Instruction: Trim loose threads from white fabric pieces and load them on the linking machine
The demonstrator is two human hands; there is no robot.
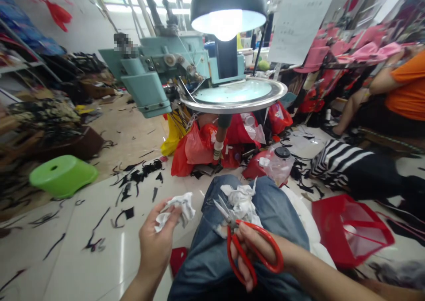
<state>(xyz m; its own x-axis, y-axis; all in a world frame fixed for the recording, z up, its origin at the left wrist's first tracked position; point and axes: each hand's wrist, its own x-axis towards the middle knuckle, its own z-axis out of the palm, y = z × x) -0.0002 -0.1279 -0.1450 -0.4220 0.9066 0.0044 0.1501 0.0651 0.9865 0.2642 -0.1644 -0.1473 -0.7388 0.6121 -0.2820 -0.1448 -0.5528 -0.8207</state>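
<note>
My left grip (157,238) pinches a crumpled white cloth (183,203), left of my knees; my right grip (255,242) wraps the red-handled metal scissors (233,224), blades parted, just beside a second white cloth bundle (244,202) on my blue denim lap (282,206). Pale tiled floor (83,230) gives room leftward; a round metal-rimmed plate (234,109) stands ahead.
</note>
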